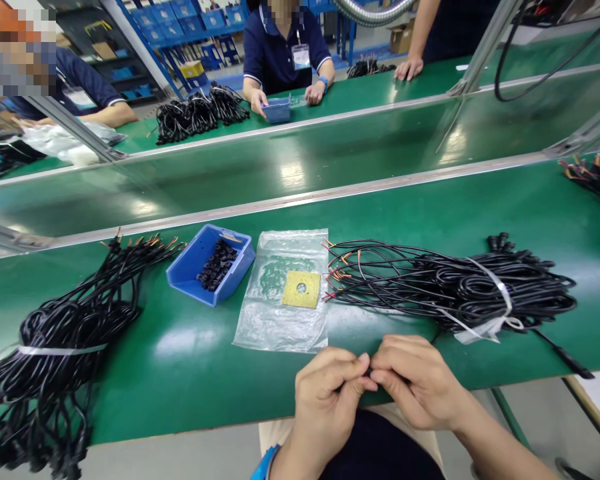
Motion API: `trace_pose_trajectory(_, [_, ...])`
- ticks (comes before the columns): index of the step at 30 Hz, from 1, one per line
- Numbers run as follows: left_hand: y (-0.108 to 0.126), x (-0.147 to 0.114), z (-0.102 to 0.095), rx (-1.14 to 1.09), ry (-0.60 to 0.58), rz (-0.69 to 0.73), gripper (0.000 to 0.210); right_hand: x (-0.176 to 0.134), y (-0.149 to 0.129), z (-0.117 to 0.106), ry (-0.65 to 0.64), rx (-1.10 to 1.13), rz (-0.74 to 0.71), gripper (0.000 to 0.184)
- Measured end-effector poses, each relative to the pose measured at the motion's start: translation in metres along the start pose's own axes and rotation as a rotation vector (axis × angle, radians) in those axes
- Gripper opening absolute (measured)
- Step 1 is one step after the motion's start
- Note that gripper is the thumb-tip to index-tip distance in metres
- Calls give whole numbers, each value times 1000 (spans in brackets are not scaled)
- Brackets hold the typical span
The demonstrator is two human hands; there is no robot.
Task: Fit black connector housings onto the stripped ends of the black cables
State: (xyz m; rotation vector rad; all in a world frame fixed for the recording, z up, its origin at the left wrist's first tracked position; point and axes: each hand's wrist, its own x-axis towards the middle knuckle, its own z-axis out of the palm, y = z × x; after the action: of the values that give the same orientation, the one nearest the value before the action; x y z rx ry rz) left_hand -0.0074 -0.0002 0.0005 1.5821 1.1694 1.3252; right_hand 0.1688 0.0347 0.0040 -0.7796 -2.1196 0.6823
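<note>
Close to the table's front edge, my left hand (325, 393) and my right hand (420, 383) meet fingertip to fingertip. Both are closed in a pinch on a small black part (369, 372), mostly covered by the fingers, so its exact kind does not show. Beyond my hands lies a clear plastic bag (265, 327) with a yellow square plate (291, 298) on it, a round hole in its middle. A blue bin (180, 288) left of the bag holds small black pieces (217, 265). To the right, a tied bundle of black cables (445, 280) points its bare coloured wire ends at the bag.
Another tied cable bundle (80, 327) lies at the left, and more wire ends (587, 175) show at the far right. A metal rail (280, 200) runs behind. Across it, a person (285, 50) holds a blue bin (279, 110); other people stand or sit nearby.
</note>
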Motion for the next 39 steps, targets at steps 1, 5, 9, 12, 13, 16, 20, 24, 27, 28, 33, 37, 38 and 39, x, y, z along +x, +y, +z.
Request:
trace_pose_trajectory(1, [0,0,0,3,-8,-6,15,0,0,0,0,6,8,19])
trace_pose_trajectory(5, [1,-1,1,-42,3,-128,7,2,-1,-1,73,20,28,12])
trace_pose_trajectory(9, [2,-1,3,-146,31,-303,7,5,-3,-2,136,10,68,8])
trace_pose_trajectory(12, [1,0,2,-60,28,-207,3,5,-4,-2,94,4,72,12])
trace_pose_trajectory(13, [0,0,1,-21,29,-147,3,5,-4,-1,80,-3,66,13])
trace_pose_trajectory(16, [-10,-1,2,37,40,8,10,3,-3,1,60,-20,39,15])
trace_pose_trajectory(20, [-25,-7,11,25,126,64,4,3,-2,3,60,-39,-25,17])
trace_pose_trajectory(24, [-31,-10,17,18,135,88,8,4,-3,3,49,-38,-25,19])
trace_pose_trajectory(27, [-29,-9,17,23,135,81,9,6,-3,3,32,-26,-10,22])
trace_pose_trajectory(28, [-28,-9,16,24,134,61,10,6,-3,3,33,-23,-11,21])
trace_pose_trajectory(33, [-27,-9,15,4,134,-94,21,7,-2,0,87,-59,-26,14])
trace_pose_trajectory(37, [-26,-9,15,16,113,-70,17,5,-2,-3,53,-41,31,15])
trace_pose_trajectory(38, [-25,-9,15,19,103,-50,15,5,-1,-3,35,-29,33,17])
trace_pose_trajectory(39, [-25,-9,15,17,95,-33,13,5,-1,-3,20,-22,29,17])
